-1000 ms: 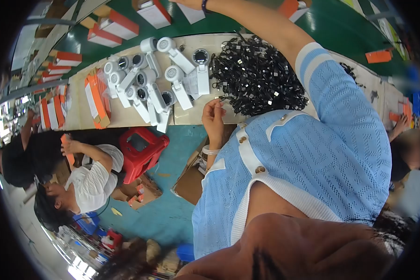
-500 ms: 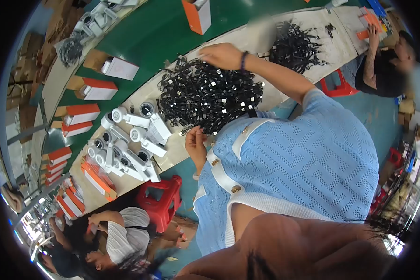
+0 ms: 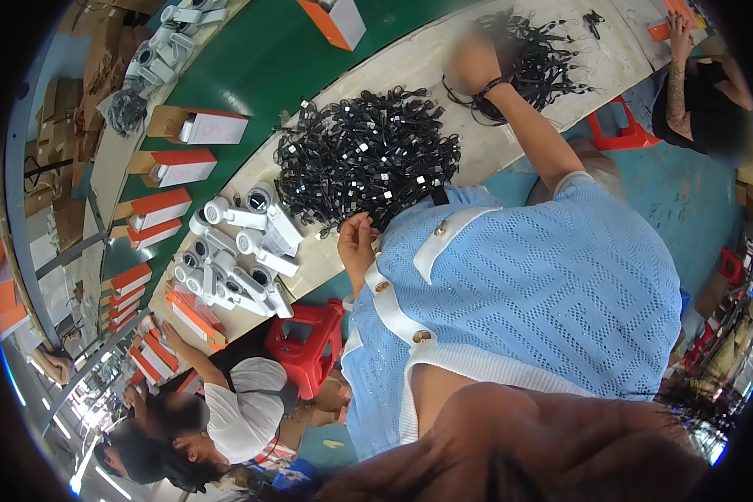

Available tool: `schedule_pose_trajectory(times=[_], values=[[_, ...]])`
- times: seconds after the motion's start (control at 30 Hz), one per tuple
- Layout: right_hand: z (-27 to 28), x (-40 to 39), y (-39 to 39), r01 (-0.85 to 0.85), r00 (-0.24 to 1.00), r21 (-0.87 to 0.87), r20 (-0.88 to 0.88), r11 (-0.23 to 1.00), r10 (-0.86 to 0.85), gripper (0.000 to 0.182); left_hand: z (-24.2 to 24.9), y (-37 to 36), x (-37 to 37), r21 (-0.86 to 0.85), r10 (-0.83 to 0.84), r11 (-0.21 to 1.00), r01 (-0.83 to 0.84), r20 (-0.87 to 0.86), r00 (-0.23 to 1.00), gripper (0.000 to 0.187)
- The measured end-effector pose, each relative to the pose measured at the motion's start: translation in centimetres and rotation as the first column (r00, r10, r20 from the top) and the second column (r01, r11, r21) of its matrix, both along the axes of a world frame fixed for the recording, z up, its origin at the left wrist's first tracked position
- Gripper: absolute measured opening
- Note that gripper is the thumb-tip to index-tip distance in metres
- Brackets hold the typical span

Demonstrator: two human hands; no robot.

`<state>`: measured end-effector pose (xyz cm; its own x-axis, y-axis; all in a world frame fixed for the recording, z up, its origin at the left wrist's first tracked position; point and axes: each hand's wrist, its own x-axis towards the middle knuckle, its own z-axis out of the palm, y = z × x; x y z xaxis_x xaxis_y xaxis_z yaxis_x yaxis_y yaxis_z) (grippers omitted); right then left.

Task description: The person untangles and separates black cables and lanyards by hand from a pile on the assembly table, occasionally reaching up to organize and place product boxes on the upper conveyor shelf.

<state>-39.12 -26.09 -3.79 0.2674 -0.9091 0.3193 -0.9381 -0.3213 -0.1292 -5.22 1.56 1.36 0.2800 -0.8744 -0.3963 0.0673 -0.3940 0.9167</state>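
My left hand (image 3: 357,245) is at the near edge of a large heap of bundled black cables (image 3: 368,155) with small shiny metal plugs. Its fingers are curled together; whatever they may hold is hidden. Farther right, my right hand (image 3: 475,67), with a dark band at the wrist, reaches to a second pile of black cables (image 3: 540,63). A black cable loop shows beside that hand. Its fingers are blurred, so I cannot see whether they grip anything.
White devices with round heads and handles (image 3: 234,263) lie left of the heap. Orange-and-white boxes (image 3: 213,128) stand along the green belt (image 3: 251,75). A red stool (image 3: 305,347) is beside the table. One co-worker sits at lower left (image 3: 247,410), another at upper right (image 3: 686,109).
My right hand has moved right, from above the large cable heap to the second pile. My left hand stays by the heap's near edge. The co-worker at lower left now reaches toward the boxes.
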Motion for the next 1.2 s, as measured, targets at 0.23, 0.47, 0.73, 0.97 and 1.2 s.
schedule_pose_trajectory(times=[0.23,0.47,0.73,0.97,1.2], values=[[9.8,5.2,-0.2,-0.422,0.792,0.200,0.556,0.884,0.252,0.013,1.7,0.0,0.2,0.026,0.007,1.000,-0.007,0.027,1.000,0.017],[22.6,15.5,2.7,-0.854,0.374,0.048,0.749,0.518,0.547,0.016,9.3,-6.2,-0.2,-0.238,-0.096,0.964,0.121,0.112,0.989,0.053],[28.3,25.1,7.3,-0.984,-0.126,-0.165,0.910,0.066,0.396,0.025,15.4,-10.1,-0.2,-0.358,-0.248,0.900,0.247,0.044,0.968,0.018],[27.9,21.2,2.5,-0.927,-0.132,-0.153,0.988,0.342,0.084,0.029,14.0,-5.6,3.8,-0.363,-0.037,0.932,0.010,-0.069,0.997,0.014],[17.2,22.4,5.8,-0.939,0.179,-0.078,0.721,0.335,0.669,0.067,14.6,-4.3,5.3,-0.147,-0.164,0.963,0.228,0.353,0.921,0.018]])
